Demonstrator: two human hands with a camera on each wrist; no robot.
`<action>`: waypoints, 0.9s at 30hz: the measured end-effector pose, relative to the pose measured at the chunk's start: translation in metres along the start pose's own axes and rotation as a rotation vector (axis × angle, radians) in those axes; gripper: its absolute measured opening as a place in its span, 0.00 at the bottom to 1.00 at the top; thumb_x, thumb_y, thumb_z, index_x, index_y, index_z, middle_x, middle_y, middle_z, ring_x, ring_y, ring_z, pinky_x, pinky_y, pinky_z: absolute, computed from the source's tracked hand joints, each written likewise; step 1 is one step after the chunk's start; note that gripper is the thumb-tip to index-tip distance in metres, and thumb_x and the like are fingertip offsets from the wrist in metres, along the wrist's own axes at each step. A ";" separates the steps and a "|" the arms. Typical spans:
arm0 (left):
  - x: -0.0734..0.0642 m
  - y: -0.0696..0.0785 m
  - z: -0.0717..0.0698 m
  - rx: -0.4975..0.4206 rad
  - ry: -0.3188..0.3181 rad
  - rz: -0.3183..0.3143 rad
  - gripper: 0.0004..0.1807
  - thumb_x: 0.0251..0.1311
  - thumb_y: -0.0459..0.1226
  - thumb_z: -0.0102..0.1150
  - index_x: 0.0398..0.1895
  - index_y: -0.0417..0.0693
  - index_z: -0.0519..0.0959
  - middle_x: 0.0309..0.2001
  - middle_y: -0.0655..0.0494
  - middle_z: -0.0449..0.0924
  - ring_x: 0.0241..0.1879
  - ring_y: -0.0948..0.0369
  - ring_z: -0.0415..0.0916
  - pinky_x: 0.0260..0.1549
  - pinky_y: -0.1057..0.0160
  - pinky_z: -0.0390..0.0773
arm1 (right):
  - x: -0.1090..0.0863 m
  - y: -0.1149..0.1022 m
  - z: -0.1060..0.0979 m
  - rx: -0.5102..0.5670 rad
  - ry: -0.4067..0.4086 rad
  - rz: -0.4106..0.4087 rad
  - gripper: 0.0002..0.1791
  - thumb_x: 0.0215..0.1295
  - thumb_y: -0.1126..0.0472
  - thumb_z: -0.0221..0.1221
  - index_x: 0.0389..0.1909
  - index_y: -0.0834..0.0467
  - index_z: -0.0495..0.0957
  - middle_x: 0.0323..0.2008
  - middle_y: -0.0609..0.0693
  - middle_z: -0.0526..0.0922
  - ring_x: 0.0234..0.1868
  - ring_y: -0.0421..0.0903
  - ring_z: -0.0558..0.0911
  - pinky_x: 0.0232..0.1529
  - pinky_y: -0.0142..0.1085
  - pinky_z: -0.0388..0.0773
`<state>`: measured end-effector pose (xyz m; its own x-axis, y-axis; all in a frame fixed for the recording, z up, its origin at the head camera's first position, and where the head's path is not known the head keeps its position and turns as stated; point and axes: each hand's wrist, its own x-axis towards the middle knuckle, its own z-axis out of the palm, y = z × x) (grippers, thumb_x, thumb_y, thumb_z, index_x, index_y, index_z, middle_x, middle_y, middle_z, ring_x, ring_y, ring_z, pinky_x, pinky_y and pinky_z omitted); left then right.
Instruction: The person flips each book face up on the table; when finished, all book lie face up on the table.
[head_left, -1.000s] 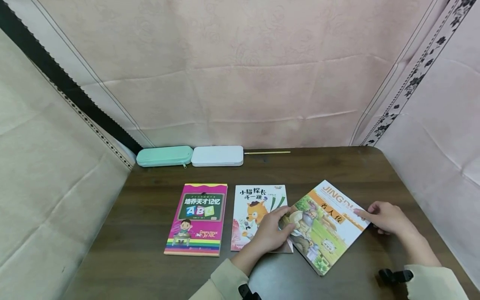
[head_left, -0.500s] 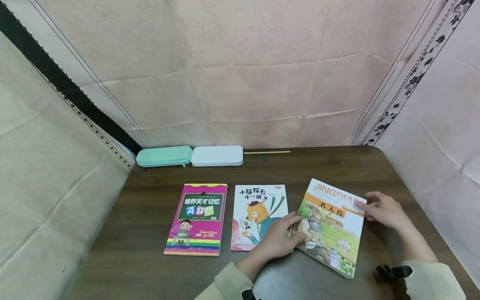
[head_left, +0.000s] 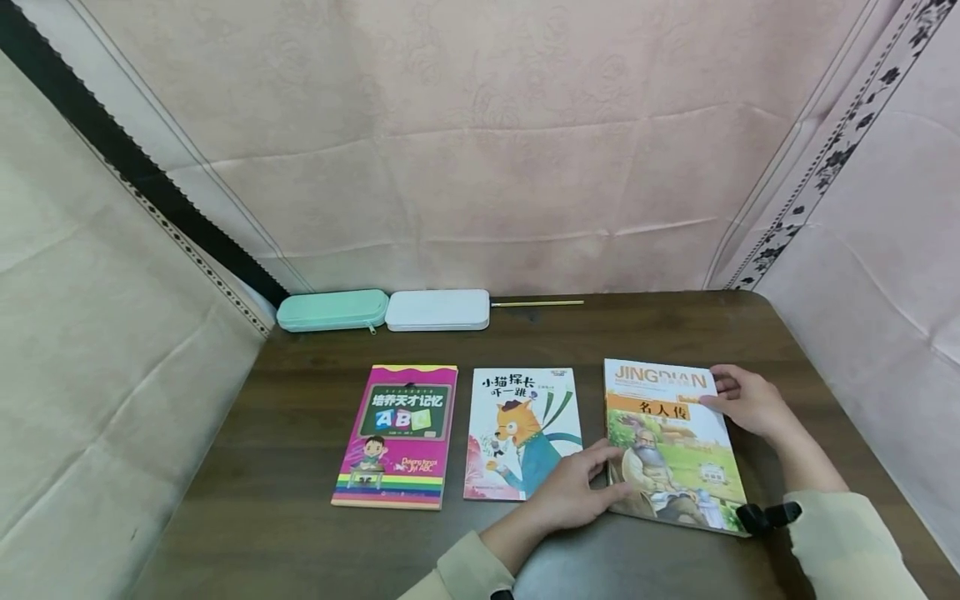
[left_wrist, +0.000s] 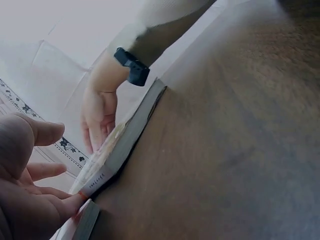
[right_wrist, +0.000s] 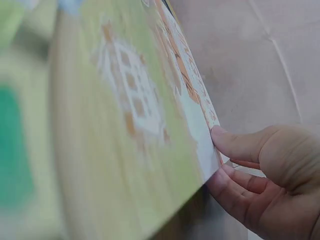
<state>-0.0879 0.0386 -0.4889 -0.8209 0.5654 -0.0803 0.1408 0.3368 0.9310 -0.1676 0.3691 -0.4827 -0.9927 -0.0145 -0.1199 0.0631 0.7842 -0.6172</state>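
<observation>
A paperback book (head_left: 675, 454) with a white, orange and green illustrated cover, "JINGDIAN" along its top, lies nearly straight at the right of the table. My right hand (head_left: 753, 404) pinches its upper right edge, thumb on the cover; the right wrist view shows the fingers against the edge and underside. My left hand (head_left: 573, 492) is at the book's left side, fingers extended. In the left wrist view, a fingertip touches the book's spine (left_wrist: 125, 145) while the thumb stands apart. A fox-like animal picture book (head_left: 521, 437) lies just left, its lower right corner covered by my left hand.
A pink ABC book (head_left: 395, 437) lies at the left of the row on the dark wooden table (head_left: 270, 467). Along the back edge are a mint zip case (head_left: 333, 311), a white case (head_left: 438, 310) and a thin stick (head_left: 537, 304). Pale cloth hangs behind and beside.
The white and green book has turned counterclockwise from a slant to nearly straight, coming off the animal book. My right hand moved up and left with it; my left hand moved right.
</observation>
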 end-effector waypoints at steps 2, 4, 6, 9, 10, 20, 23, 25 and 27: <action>0.000 0.001 0.001 0.031 -0.006 0.008 0.27 0.70 0.46 0.62 0.69 0.47 0.74 0.76 0.49 0.61 0.70 0.60 0.64 0.65 0.67 0.69 | 0.004 -0.001 0.002 0.002 0.001 0.008 0.37 0.68 0.54 0.65 0.67 0.73 0.63 0.53 0.73 0.75 0.50 0.66 0.77 0.45 0.54 0.81; 0.000 0.001 0.002 0.068 -0.011 0.013 0.28 0.70 0.47 0.61 0.70 0.47 0.73 0.76 0.49 0.59 0.71 0.59 0.63 0.66 0.64 0.68 | 0.007 -0.003 0.004 0.002 0.006 0.015 0.36 0.68 0.55 0.65 0.67 0.71 0.64 0.52 0.72 0.75 0.50 0.65 0.77 0.45 0.53 0.81; 0.000 0.002 0.002 0.093 -0.020 0.009 0.29 0.71 0.47 0.60 0.71 0.48 0.72 0.77 0.49 0.58 0.73 0.57 0.61 0.68 0.61 0.67 | 0.009 -0.005 0.005 -0.009 0.017 0.014 0.34 0.68 0.56 0.65 0.67 0.70 0.66 0.51 0.71 0.76 0.49 0.64 0.78 0.44 0.53 0.81; 0.001 0.003 0.002 0.112 -0.034 -0.008 0.31 0.71 0.49 0.59 0.73 0.49 0.69 0.78 0.48 0.54 0.74 0.54 0.58 0.69 0.58 0.66 | 0.011 -0.009 0.007 -0.031 0.039 0.007 0.30 0.68 0.57 0.65 0.64 0.69 0.69 0.49 0.70 0.78 0.47 0.63 0.79 0.43 0.53 0.81; 0.002 0.004 0.002 0.117 -0.036 -0.013 0.32 0.71 0.49 0.59 0.74 0.50 0.68 0.78 0.48 0.53 0.74 0.54 0.57 0.69 0.57 0.66 | 0.012 -0.011 0.007 -0.036 0.044 0.004 0.30 0.68 0.58 0.65 0.64 0.70 0.69 0.48 0.70 0.78 0.47 0.63 0.79 0.43 0.53 0.80; 0.010 0.003 0.003 0.150 -0.024 -0.027 0.35 0.72 0.50 0.57 0.77 0.50 0.63 0.80 0.47 0.49 0.75 0.50 0.55 0.70 0.54 0.65 | 0.017 -0.014 0.012 -0.019 0.099 -0.005 0.29 0.69 0.57 0.64 0.62 0.72 0.70 0.49 0.71 0.79 0.47 0.64 0.80 0.43 0.53 0.81; 0.008 0.002 0.000 0.141 -0.014 -0.011 0.35 0.72 0.50 0.56 0.78 0.50 0.62 0.80 0.49 0.49 0.76 0.52 0.54 0.70 0.54 0.63 | 0.015 -0.017 0.015 -0.045 0.122 -0.028 0.30 0.70 0.54 0.64 0.62 0.72 0.70 0.51 0.73 0.78 0.50 0.67 0.79 0.47 0.58 0.79; 0.005 0.001 -0.006 0.164 0.004 0.019 0.36 0.72 0.50 0.56 0.78 0.49 0.61 0.80 0.49 0.49 0.76 0.52 0.53 0.71 0.53 0.62 | 0.012 -0.023 0.015 -0.071 0.140 -0.043 0.34 0.70 0.51 0.64 0.64 0.72 0.68 0.54 0.75 0.75 0.54 0.71 0.76 0.51 0.63 0.75; 0.002 0.000 -0.015 0.209 0.030 0.045 0.37 0.73 0.49 0.56 0.79 0.47 0.59 0.80 0.49 0.48 0.77 0.51 0.52 0.72 0.51 0.60 | 0.007 -0.030 0.016 -0.092 0.163 -0.059 0.38 0.70 0.47 0.63 0.66 0.73 0.66 0.59 0.77 0.71 0.58 0.75 0.71 0.55 0.68 0.69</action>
<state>-0.0976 0.0284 -0.4834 -0.8269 0.5616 -0.0273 0.2866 0.4627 0.8389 -0.1750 0.3353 -0.4770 -0.9984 0.0329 0.0463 0.0024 0.8387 -0.5446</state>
